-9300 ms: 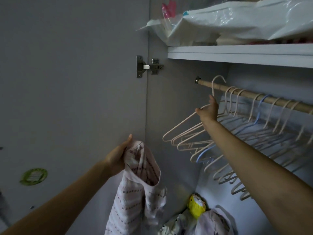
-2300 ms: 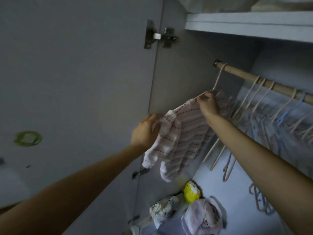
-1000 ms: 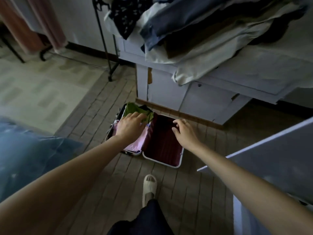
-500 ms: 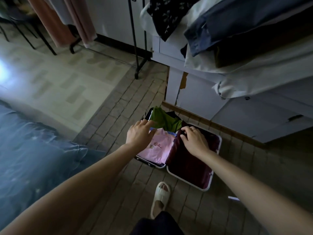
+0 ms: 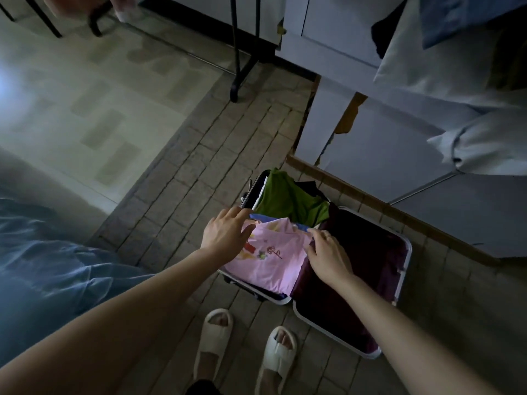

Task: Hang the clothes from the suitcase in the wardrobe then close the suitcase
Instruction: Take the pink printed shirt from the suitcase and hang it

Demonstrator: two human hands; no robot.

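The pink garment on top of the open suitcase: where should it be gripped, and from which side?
Grip the pink garment at its two far corners, from above: it lies flat on the pile, and the left hand and right hand are already at that edge.

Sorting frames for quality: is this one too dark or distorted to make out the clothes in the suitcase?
Head view: dim, glare at left edge, wide-angle bending; yet the pink garment and green garment read clearly in the suitcase.

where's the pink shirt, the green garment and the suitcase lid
pink shirt (image 5: 268,265), head view, printed front
green garment (image 5: 288,199), head view, middle of the fabric
suitcase lid (image 5: 368,269), head view, dark red lining
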